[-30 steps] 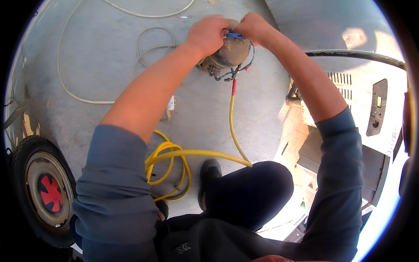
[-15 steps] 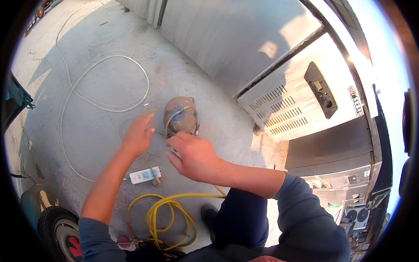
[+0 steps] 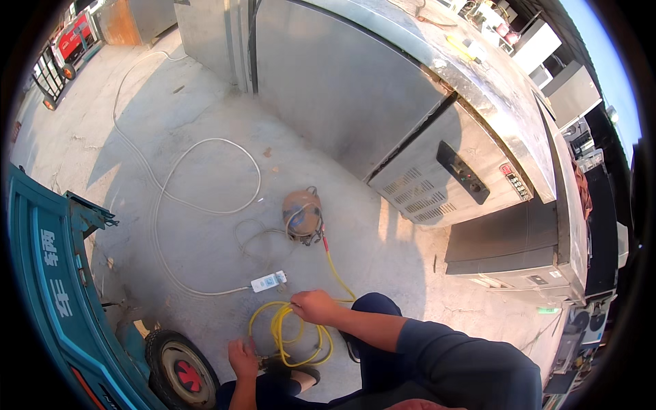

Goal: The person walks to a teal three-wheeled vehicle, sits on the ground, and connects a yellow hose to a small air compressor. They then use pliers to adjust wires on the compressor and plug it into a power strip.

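Note:
My right hand [image 3: 314, 307] is closed at the top of the yellow hose [image 3: 277, 329], which lies in loose coils on the concrete. Left of the coils, low near my legs, my left hand [image 3: 242, 358] has curled fingers beside a small metal fitting [image 3: 265, 361]; what lies in its grip is hidden. From the coils the hose runs up to a red-sleeved end at a brown, rounded compressor [image 3: 302, 211] standing on the floor. A thin cord loops on the floor beside the compressor.
A white power strip [image 3: 268, 281] lies above the coils, its long white cable [image 3: 156, 225] looping far left. A teal vehicle [image 3: 48, 273] with a black-tyred wheel [image 3: 179, 372] stands at left. Metal refrigerated counters [image 3: 335, 82] line the right; a red wheeled machine [image 3: 72, 41] is far left.
Both hands have come back from beside the compressor toward my legs. The right one has reached the hose coils, the left one the fitting. The view has shifted, showing more of the teal vehicle.

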Demonstrator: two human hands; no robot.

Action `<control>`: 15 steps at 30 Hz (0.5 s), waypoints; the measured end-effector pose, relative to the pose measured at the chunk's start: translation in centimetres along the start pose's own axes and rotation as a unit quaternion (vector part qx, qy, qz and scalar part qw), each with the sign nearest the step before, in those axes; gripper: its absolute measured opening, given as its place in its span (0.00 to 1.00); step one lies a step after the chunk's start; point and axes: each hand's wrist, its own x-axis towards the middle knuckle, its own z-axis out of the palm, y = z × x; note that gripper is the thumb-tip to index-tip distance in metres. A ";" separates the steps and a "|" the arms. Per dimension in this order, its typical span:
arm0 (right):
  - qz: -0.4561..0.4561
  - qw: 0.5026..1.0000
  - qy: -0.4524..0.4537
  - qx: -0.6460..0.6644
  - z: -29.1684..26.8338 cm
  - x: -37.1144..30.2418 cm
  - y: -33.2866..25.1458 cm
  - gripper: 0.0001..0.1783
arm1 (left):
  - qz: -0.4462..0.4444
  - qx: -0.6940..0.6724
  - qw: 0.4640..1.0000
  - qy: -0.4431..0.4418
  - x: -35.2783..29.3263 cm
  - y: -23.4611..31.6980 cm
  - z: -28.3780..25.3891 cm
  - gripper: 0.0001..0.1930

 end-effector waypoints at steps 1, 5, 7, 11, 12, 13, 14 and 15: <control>0.020 1.000 -0.020 -0.005 0.1 -1.3 -0.3 0.11 | -0.009 -0.006 1.000 -0.017 -1.4 1.4 -0.6 0.12; 0.074 0.994 -0.084 -0.003 -1.4 -7.3 -2.9 0.11 | -0.063 -0.092 0.994 0.023 -6.7 9.3 -6.0 0.12; 0.073 0.994 -0.077 0.016 -4.0 -10.0 -4.5 0.11 | -0.097 -0.093 0.991 0.025 -8.8 13.0 -10.0 0.11; 0.061 0.996 -0.033 0.064 -11.6 -14.9 -9.0 0.11 | -0.216 0.029 0.974 0.065 -16.0 14.8 -16.5 0.09; 0.090 0.994 -0.012 0.062 -13.8 -16.2 -9.6 0.12 | -0.222 0.029 0.974 0.045 -18.5 13.4 -17.4 0.09; 0.118 0.991 0.007 0.058 -16.1 -17.5 -9.8 0.12 | -0.230 0.028 0.973 0.026 -20.7 12.8 -18.4 0.09; 0.176 0.983 0.014 0.043 -18.7 -18.9 -10.1 0.12 | -0.279 -0.012 0.960 0.003 -23.0 12.5 -19.1 0.08; 0.225 0.974 0.024 0.032 -20.8 -19.8 -9.9 0.13 | -0.327 -0.044 0.944 -0.017 -25.2 12.4 -20.2 0.08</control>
